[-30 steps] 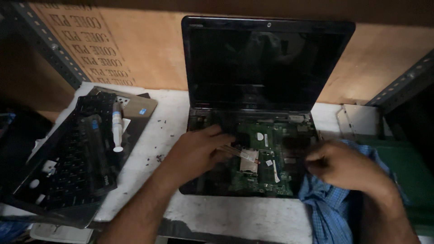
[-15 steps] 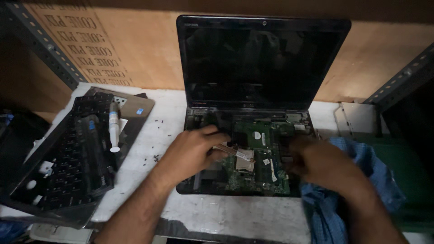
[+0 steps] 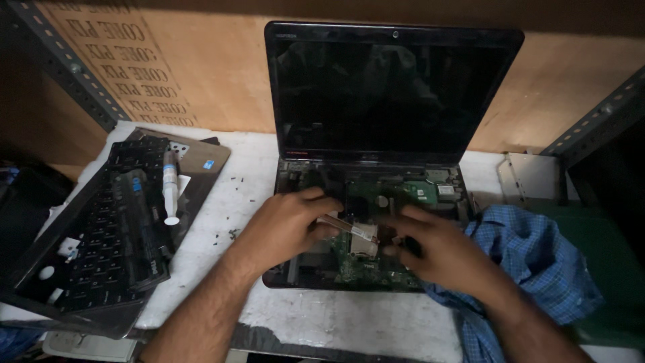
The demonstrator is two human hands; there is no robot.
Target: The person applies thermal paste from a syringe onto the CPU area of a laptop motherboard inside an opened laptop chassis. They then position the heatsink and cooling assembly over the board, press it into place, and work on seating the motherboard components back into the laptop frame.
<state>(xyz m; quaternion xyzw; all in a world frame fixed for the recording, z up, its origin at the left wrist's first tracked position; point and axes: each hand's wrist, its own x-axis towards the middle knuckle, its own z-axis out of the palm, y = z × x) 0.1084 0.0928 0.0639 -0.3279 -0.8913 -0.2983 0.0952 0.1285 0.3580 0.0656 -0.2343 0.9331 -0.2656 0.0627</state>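
Left hand [image 3: 285, 225] and right hand [image 3: 440, 252] pinch copper heatsink [image 3: 359, 232] between fingertips, over laptop motherboard [image 3: 366, 265].

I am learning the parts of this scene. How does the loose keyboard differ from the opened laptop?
The keyboard lies flat and tilted at the left, apart from both hands; the laptop stands in the middle with its screen upright, and the left hand and right hand rest on its bare green board. A white syringe lies on the keyboard; a blue cloth touches the laptop. Both are black.
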